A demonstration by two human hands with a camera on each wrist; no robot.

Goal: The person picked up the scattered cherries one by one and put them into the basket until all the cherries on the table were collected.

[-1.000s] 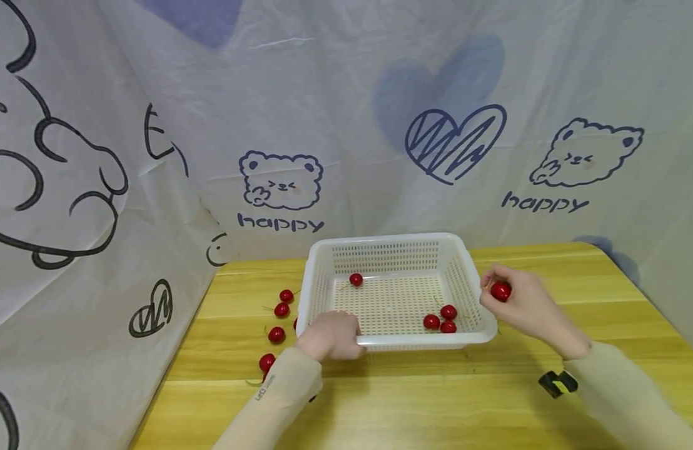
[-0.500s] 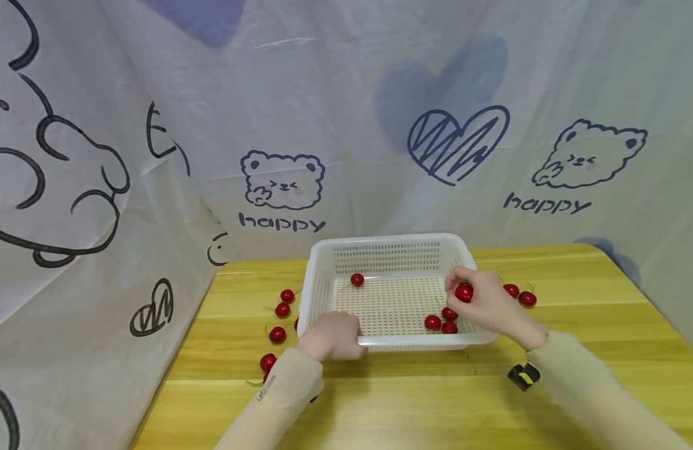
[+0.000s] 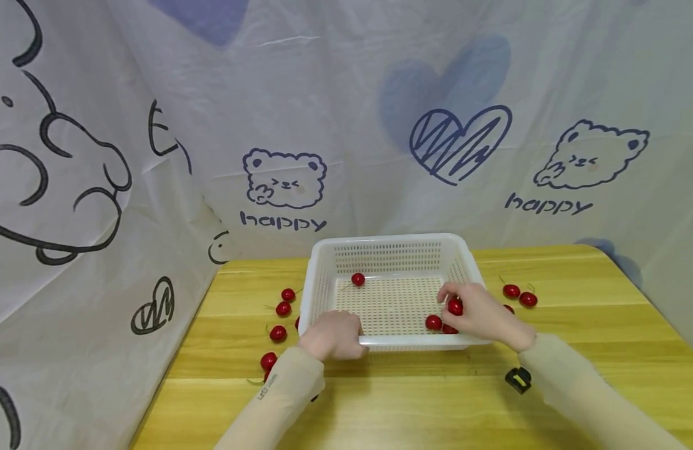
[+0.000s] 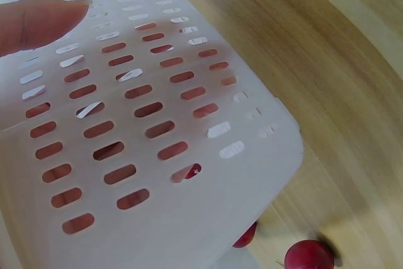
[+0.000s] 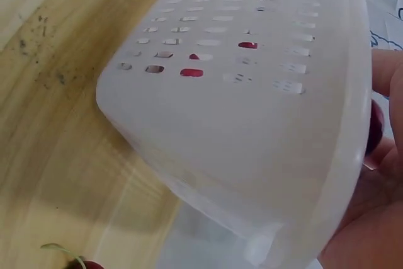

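A white plastic basket (image 3: 405,340) with slotted walls stands on the table. My left hand (image 3: 334,335) grips its front rim, left of the middle; the left wrist view shows a thumb (image 4: 47,23) against the slotted wall. Inside the basket's front right corner, my right hand (image 3: 484,314) pinches a red cherry (image 3: 455,306) between thumb and fingers, low over other cherries (image 3: 433,322). Another cherry (image 3: 358,279) lies near the back wall of the basket. In the right wrist view the held cherry (image 5: 376,127) shows partly, behind the basket's rim.
Several stemmed cherries (image 3: 278,334) lie left of the basket, some partly hidden by the left sleeve and the basket. To the right lie more cherries (image 3: 528,300), one partly behind the right hand. A printed white cloth (image 3: 358,125) hangs behind the wooden table (image 3: 414,400).
My right hand has brought the cherry leftward from outside the basket's right side, over the rim, and down into the front right corner. My left hand keeps its grip on the rim.
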